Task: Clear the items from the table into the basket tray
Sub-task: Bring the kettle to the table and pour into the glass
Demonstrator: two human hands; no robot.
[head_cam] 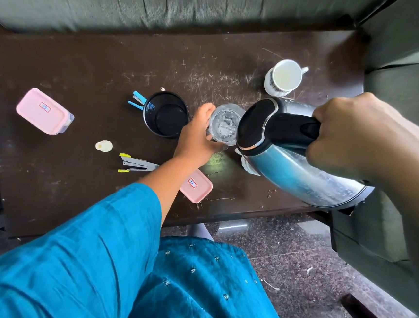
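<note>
Dark scratched bench stretching wide, green sofa cushions beyond, speckled stone floor below. No basket tray in view, so nothing cleared yet by the look of it. Steel kettle up off the bench, tilted, right grip wrapped tight round its black handle, probably for a steady carry. Just left of that grip, glass standing upright, left grip curled round its side, thumb near, apparently ready to lift. Left of that grip, black mesh cup, touching or nearly so. Farther left, pink box. Beyond the right grip, white mug. Nearer than the left grip, pink lid, stapler, small white cap.
</note>
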